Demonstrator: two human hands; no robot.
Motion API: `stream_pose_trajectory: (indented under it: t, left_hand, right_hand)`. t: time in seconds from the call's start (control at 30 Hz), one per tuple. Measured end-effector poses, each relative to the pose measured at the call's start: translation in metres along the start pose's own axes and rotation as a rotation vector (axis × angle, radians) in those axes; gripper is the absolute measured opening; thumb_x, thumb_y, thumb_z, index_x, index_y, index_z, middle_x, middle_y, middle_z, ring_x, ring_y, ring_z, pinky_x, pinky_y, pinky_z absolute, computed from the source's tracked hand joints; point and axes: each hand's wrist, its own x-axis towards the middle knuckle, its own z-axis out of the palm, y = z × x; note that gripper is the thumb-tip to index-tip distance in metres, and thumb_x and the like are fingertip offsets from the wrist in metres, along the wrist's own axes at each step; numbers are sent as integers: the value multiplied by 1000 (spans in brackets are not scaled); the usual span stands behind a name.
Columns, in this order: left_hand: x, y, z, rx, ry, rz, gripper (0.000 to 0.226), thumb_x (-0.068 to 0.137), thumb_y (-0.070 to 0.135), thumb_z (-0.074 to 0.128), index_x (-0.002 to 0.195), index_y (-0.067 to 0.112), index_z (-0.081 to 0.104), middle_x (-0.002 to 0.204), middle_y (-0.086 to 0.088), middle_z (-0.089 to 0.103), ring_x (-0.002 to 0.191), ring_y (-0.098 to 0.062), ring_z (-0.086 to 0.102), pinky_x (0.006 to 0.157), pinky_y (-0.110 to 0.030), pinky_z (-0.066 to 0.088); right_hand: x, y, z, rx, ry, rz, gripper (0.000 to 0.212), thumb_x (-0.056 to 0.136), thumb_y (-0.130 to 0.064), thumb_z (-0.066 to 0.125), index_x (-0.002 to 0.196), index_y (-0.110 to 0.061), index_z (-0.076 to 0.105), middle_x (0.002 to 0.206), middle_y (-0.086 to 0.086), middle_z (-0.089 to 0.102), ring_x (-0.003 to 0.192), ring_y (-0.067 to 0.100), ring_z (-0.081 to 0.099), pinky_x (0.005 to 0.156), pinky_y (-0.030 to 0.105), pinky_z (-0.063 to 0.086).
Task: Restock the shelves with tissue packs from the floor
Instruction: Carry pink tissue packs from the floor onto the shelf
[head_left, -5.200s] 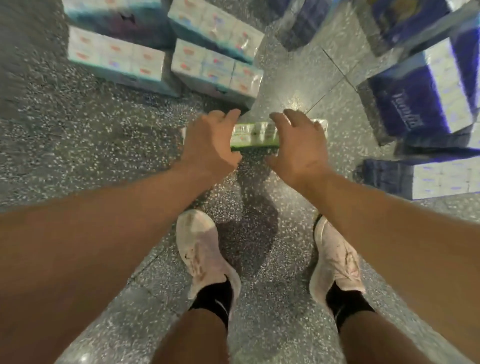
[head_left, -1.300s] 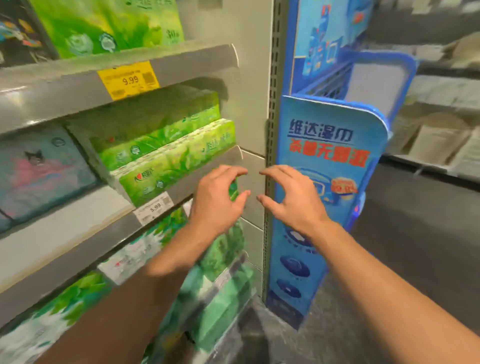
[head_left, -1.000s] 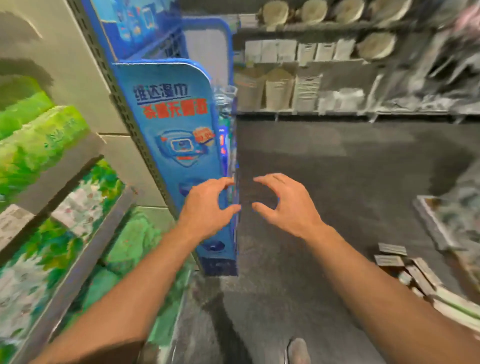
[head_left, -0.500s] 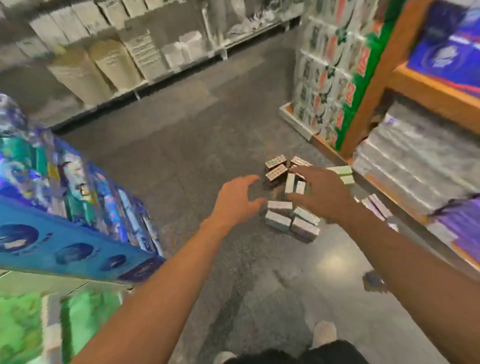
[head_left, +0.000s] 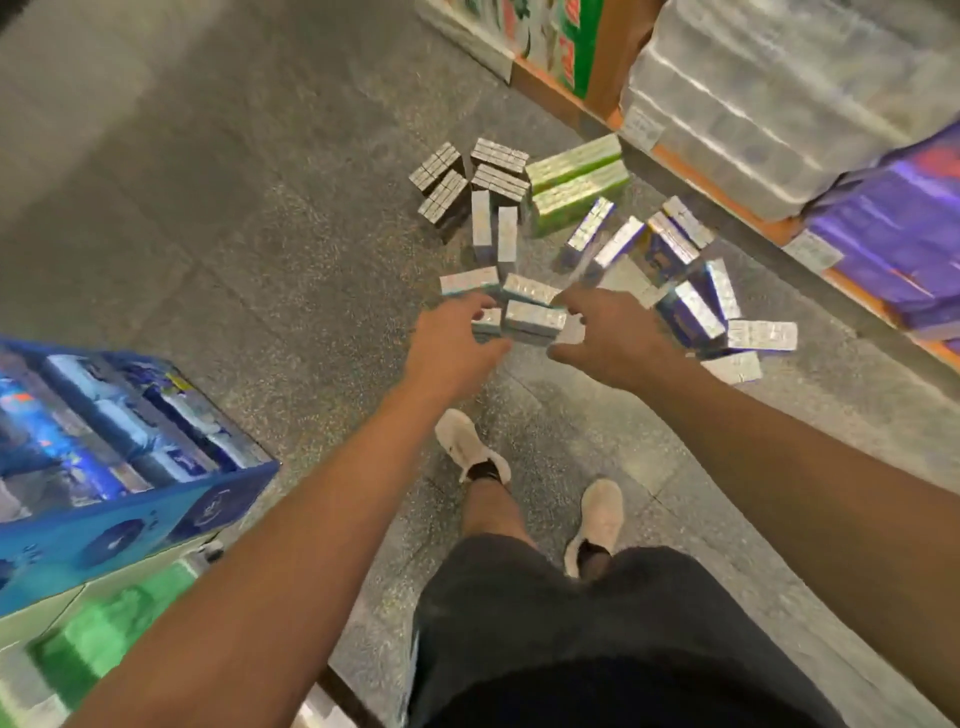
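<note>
Both the left hand (head_left: 451, 347) and the right hand (head_left: 613, 340) were empty, apart with fingers spread, while many tissue packs (head_left: 534, 318) beyond them waited on the floor (head_left: 249, 228).

The left hand (head_left: 451, 339) hides part of a teal tissue pack (head_left: 487, 320); print on all packs blurs; the blue display stand (head_left: 130, 530) is cut off leftward.

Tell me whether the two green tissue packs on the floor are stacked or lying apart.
Stacked: one green pack lies directly on the other, long sides aligned.
</note>
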Motion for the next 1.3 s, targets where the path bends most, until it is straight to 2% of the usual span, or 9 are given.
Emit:
stream_pose_trajectory:
  t: [0.17,0.33,0.57,0.77,0.87,1.03,1.17,1.23,1.3]
  left_hand:
    - [102,-73,28,20,-59,-37,58,77,41,77,129,26,58,124,2,64,113,-17,59,98,-34,49]
    - [217,-172,79,88,-85,-40,63,74,44,77,131,27,56,121,0,63,107,-20,59,90,-32,49]
    - [344,-294,189,280,-145,68,71,72,39,80,135,22,51,133,-4,55,120,-28,48,103,-40,42]
    - [411,-363,282,356,-193,121,82,74,29,80,145,29,39,151,-4,36,140,-29,25,111,-47,34]
    - [427,-386,311,342,-126,129,76,77,11,73,144,28,40,144,-8,40,133,-32,31,108,-45,37]
    - [414,-401,320,244,-14,85,61,82,0,61,137,22,49,133,-8,44,112,-29,42,86,-31,39]
    - [379,-398,274,124,57,7,63,80,0,67,137,23,52,129,-5,47,108,-25,45,82,-28,38]
    - [355,-384,231,59,76,-25,62,81,2,68,138,20,52,130,-4,48,110,-24,47,89,-31,43]
    - [326,-362,183,-12,93,-83,62,82,5,70,139,21,51,130,0,48,112,-21,48,94,-32,48]
  right_hand:
    - [91,-3,61,-4,-33,108,58,80,-43,75,130,-23,53,125,6,61,111,26,57,94,38,48]
    - [212,7,145,61,8,162,56,78,-29,75,130,-20,56,125,7,61,112,27,57,94,33,44]
    - [359,68,311,-26,-33,135,68,70,-37,80,131,-26,53,127,4,59,115,27,57,93,42,50]
    - [430,133,399,-349,-49,102,85,72,-46,76,143,-26,36,144,0,46,133,24,41,111,50,27]
    - [448,152,427,-453,-67,54,87,74,-43,76,146,-25,31,149,0,39,140,23,31,116,57,13]
    - [455,154,445,-528,10,-54,59,82,-22,66,136,-24,43,129,1,60,125,24,52,117,57,12]
    - [440,119,409,-450,9,-206,66,75,-22,70,136,-21,44,125,3,62,118,28,56,115,53,23]
    - [427,88,375,-295,-16,-286,67,73,-15,72,135,-18,46,126,8,58,111,32,56,97,44,44]
    - [412,51,330,-200,-32,-402,64,70,-11,75,130,-13,50,123,12,56,100,35,61,78,39,53]
